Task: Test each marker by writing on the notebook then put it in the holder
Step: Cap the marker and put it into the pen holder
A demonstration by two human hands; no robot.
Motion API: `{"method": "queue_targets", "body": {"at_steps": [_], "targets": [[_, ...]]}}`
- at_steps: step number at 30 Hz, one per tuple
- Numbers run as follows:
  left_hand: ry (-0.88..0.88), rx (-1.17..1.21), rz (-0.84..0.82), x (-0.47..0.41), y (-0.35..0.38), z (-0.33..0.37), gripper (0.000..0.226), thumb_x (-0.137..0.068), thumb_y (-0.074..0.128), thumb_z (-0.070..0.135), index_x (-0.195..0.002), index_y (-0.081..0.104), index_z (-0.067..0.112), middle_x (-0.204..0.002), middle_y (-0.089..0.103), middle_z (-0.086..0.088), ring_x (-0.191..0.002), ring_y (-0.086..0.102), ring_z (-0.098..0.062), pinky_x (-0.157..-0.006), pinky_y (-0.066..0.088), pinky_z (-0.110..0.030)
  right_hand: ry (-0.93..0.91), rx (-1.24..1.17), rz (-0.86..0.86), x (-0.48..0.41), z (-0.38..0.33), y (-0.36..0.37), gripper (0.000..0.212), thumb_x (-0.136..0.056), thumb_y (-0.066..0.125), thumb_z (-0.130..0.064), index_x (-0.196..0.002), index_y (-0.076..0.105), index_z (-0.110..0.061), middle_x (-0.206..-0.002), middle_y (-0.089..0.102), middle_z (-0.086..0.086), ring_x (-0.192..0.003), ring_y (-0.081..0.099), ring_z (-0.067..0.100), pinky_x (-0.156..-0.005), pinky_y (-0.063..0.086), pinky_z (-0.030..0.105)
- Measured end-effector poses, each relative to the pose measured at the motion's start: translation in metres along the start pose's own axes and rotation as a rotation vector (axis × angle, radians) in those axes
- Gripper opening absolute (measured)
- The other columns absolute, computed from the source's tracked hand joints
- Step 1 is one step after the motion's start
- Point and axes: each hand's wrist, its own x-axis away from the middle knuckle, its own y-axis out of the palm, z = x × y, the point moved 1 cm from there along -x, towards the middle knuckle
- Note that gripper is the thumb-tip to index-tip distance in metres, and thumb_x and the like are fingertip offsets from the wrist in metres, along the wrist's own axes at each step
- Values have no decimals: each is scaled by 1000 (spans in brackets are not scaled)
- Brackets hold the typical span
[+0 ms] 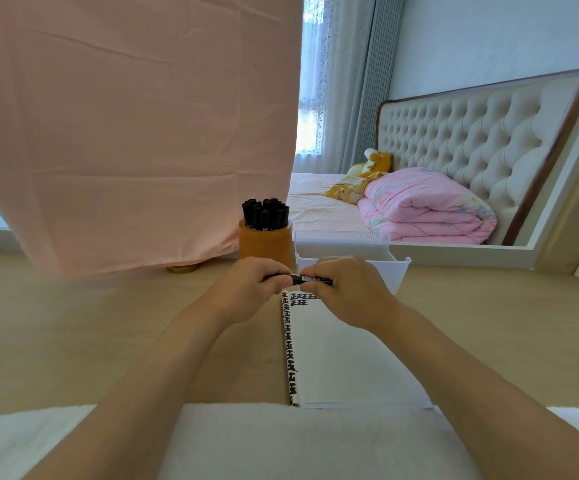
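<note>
Closest in, a white towel [315, 441] lies across the near edge of the wooden counter [56, 323], with both forearms reaching over it. Just past it the notebook [343, 358] lies open on the counter, its page white except for a few black marks at the far end. A strip of black marks also runs down its left edge.

Above the notebook's far end, the two hands meet on a single black marker [298, 279], held level and sideways. The left hand [246, 289] is curled round its left end and the right hand [347, 289] pinches the labelled right part. I cannot tell whether the cap is on or parting.

Right behind the right hand sits a clear plastic bin [385, 268]. Left of the bin and touching it stands the round orange-brown holder [264, 242], packed with upright black markers [265, 213].

Behind the holder hangs a large pink cloth [125, 133], reaching the counter. Farther back and to the right is a bed with a folded pink quilt [426, 206], a yellow plush toy [374, 162] and a tufted headboard [471, 133].
</note>
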Motion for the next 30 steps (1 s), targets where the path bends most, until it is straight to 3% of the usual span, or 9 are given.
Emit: {"method": "queue_targets", "body": {"at_steps": [4,6,11,16,20,23,26,30], "targets": [[81,-38,27,-3,-4,5,14,-96,60,25,-99,73,28,-83,66,6,-76,58,-9,-73,48,-37,121,-258,-92,-2,2,-2,18,-96,62,-30,-85,76,-29,-67,66,-6,-65,58,14,-67,48,34],[90,-65,11,-3,-4,5,13,-96,60,27,-99,73,28,-83,67,8,-78,58,-7,-72,49,-35,148,-342,-142,-1,1,-2,22,-97,60,-27,-79,73,-26,-64,62,-3,-62,53,14,-65,45,32],[77,-89,-6,-2,-1,4,13,-96,59,30,-102,71,31,-87,66,15,-81,58,0,-72,47,-25,206,-285,-223,2,-2,2,21,-102,51,-28,-94,69,-22,-80,65,-5,-79,58,14,-74,46,30],[56,-84,119,-2,-2,0,20,-95,60,31,-115,62,36,-101,62,19,-92,54,2,-79,45,-20,243,-408,-232,-2,-2,-2,21,-104,46,-19,-105,66,-27,-82,56,-9,-76,49,8,-70,37,21],[10,0,296,-9,-8,-3,28,-99,55,29,-127,55,32,-110,57,16,-103,52,0,-85,44,-18,365,-560,-88,-12,4,-13,16,-100,55,-14,-102,68,-24,-80,58,1,-68,50,11,-60,39,15],[-18,-40,401,-26,-20,-6,31,-97,57,23,-129,56,24,-116,53,10,-112,50,-11,-97,43,-30,419,-656,95,-30,6,-23,13,-95,62,-13,-97,70,-23,-91,72,2,-84,65,14,-75,48,22],[-77,-56,516,-48,-37,-8,31,-93,60,19,-124,57,19,-115,47,4,-120,45,-22,-103,39,-37,443,-673,227,-58,10,-30,13,-92,68,-14,-102,67,-22,-98,71,0,-94,67,19,-82,54,30],[-244,14,442,-72,-49,-17,69,-83,72,32,-142,40,22,-143,38,-4,-136,29,-26,-110,30,-40,469,-661,329,-92,14,-27,16,-91,67,-13,-106,64,-16,-99,68,2,-93,68,23,-77,61,43]]}}
